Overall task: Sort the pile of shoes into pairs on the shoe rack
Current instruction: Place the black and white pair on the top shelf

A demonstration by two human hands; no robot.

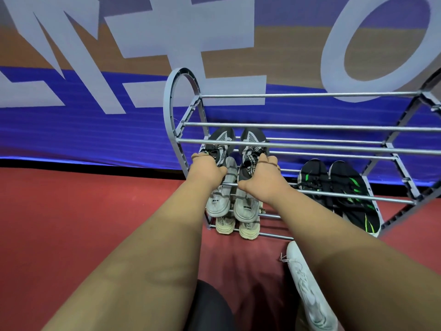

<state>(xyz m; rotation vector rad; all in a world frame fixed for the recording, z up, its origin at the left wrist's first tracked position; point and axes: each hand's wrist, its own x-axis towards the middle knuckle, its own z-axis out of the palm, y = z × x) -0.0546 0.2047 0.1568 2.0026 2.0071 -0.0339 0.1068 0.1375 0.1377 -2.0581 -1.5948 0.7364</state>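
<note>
A grey metal shoe rack (310,126) with several tiers of bars stands against the wall. A black-and-grey patterned pair lies side by side on a middle tier at the left. My left hand (207,168) grips the left shoe (220,139) of that pair. My right hand (263,178) grips the right shoe (253,140). Below them sit a light grey pair (245,206) and, on the bottom tier, a cream pair (224,225). A black pair with green stripes (346,187) rests at the rack's right.
A single white sneaker (307,283) lies on the red floor under my right forearm. A blue, brown and white banner wall (95,120) runs behind the rack. A dark rounded shape (210,306) shows at the bottom edge.
</note>
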